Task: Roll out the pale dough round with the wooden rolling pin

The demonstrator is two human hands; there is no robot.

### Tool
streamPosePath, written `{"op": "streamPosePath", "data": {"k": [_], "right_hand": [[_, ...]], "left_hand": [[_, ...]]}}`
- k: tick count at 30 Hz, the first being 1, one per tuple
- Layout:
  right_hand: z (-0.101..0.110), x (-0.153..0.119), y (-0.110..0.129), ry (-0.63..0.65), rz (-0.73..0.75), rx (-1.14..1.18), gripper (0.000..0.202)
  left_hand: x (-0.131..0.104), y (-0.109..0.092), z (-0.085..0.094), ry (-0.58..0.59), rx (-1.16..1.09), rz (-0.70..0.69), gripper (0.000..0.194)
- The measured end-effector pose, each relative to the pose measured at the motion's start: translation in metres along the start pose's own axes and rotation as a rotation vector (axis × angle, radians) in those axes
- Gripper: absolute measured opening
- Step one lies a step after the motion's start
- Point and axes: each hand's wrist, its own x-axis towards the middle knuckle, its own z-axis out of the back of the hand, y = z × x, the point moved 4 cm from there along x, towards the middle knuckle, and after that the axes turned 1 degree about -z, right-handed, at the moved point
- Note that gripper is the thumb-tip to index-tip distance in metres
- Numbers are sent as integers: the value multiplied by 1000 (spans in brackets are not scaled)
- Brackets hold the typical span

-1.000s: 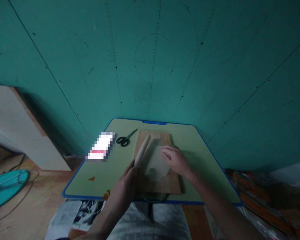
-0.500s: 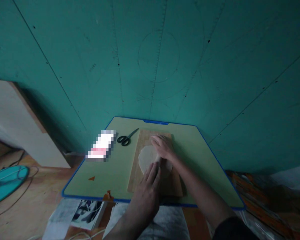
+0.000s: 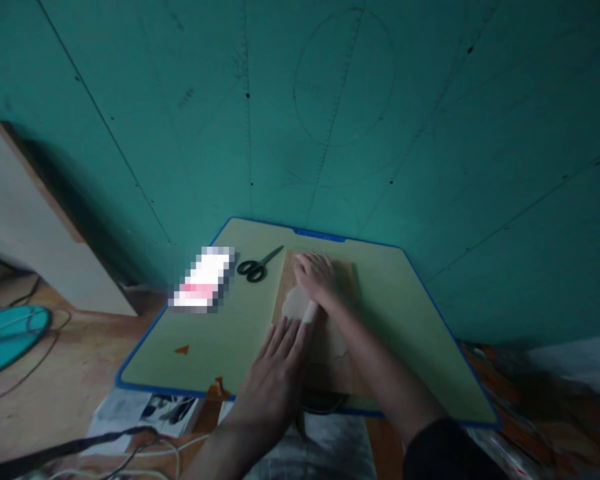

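A pale rolling pin (image 3: 311,311) lies across a thin sheet of dough (image 3: 294,303) on a wooden board (image 3: 279,293). My left hand (image 3: 279,357) covers the pin's near end, its fingers extended and laid over it. At the far end my right hand (image 3: 317,277) is closed over the pin, fingers bent and hiding that end. My hands and right forearm cover part of the dough. Black-handled scissors (image 3: 259,265) rest to the left of the board, apart from both hands.
The board sits on a yellowish table (image 3: 400,320) with a blue rim, against a green wall (image 3: 205,113). Left on the table are a pixelated phone-like object (image 3: 203,280) and a small orange triangle (image 3: 183,349). Cables (image 3: 175,457) and a printed box (image 3: 173,410) lie below the front edge.
Both hands have moved left over the dough with the rolling pin, and more of the dough's upper left is covered. The camera view has shifted, and a dark strap now shows at lower left.
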Motion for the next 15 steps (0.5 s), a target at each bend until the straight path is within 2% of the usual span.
{"op": "streamPosePath", "data": {"k": [5,9,12,15], "right_hand": [[-3,11,16,-1,-22,-77,32],[-5,16,26,4,5,-105,31],[-3,12,20,7,8,-104,30],[-1,1,0,19,13,-106,31]], "left_hand": [[-7,17,4,2,2,-25,66],[-8,24,8,7,6,14,67],[-6,17,6,-27,18,34,61],[-3,2,0,-48,0,35,59]]}}
